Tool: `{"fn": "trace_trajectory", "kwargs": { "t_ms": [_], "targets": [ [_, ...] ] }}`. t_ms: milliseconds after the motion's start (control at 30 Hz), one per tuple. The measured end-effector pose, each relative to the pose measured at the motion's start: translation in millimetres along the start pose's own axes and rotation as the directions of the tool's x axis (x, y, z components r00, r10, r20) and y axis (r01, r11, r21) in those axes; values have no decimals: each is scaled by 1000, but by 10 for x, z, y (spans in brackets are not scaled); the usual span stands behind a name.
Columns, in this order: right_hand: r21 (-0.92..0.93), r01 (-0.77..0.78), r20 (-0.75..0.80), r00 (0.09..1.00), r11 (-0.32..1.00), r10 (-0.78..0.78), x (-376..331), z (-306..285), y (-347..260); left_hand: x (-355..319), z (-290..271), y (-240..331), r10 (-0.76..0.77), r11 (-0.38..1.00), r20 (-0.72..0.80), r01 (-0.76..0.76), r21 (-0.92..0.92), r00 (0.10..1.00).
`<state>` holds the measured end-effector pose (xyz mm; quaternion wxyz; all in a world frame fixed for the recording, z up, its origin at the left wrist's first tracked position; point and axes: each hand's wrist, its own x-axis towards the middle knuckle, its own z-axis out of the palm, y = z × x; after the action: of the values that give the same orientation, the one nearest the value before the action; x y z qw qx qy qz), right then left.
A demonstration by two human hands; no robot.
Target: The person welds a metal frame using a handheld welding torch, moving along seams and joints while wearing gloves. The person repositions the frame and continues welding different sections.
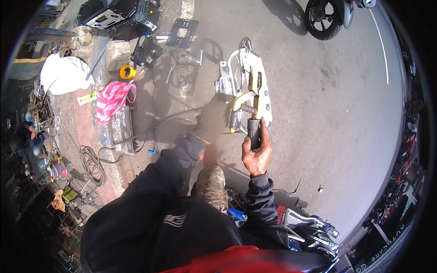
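Observation:
My right hand [257,154] is closed round a black ribbed cylinder [253,129], held upright with its open end away from me. Just beyond it lies a white metal motorcycle frame part [258,86] with bent tubes. A yellow bent tube [243,100] and a dark coil-like piece [248,108] sit against it. My left hand [207,125], in a grey glove with a yellow-edged cuff, reaches toward the part's left side. Its fingers are blurred and greyed over, so whatever they hold cannot be made out. A dark cord [168,119] runs up to that hand.
Left of me are a coiled hose [92,166], a pink striped bag [113,101], a yellow round container [127,72] and a white cloth-like bundle [66,74]. Black boxes [132,20] and metal brackets [183,32] lie farther off. A motorcycle wheel [323,18] stands far right.

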<state>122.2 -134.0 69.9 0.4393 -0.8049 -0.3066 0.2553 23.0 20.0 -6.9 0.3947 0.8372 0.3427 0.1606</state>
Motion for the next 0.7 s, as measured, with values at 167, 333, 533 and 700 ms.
{"fn": "trace_trajectory", "kwargs": {
  "t_ms": [167,333,533,700],
  "targets": [
    [1,61,-37,997,998,-60,60,-85,-112,-36,-1,34,-162,960,80,176,-217,983],
    [-34,-42,-14,999,999,41,112,-153,-240,-53,-4,-30,-56,978,-87,37,-204,995],
    [-39,-37,10,999,999,37,152,-296,-328,-62,-19,-122,-49,997,12,50,-55,999],
    [-172,50,107,994,984,-32,269,-471,-234,-202,47,-214,44,998,-114,-49,-43,993]
  ]
}}
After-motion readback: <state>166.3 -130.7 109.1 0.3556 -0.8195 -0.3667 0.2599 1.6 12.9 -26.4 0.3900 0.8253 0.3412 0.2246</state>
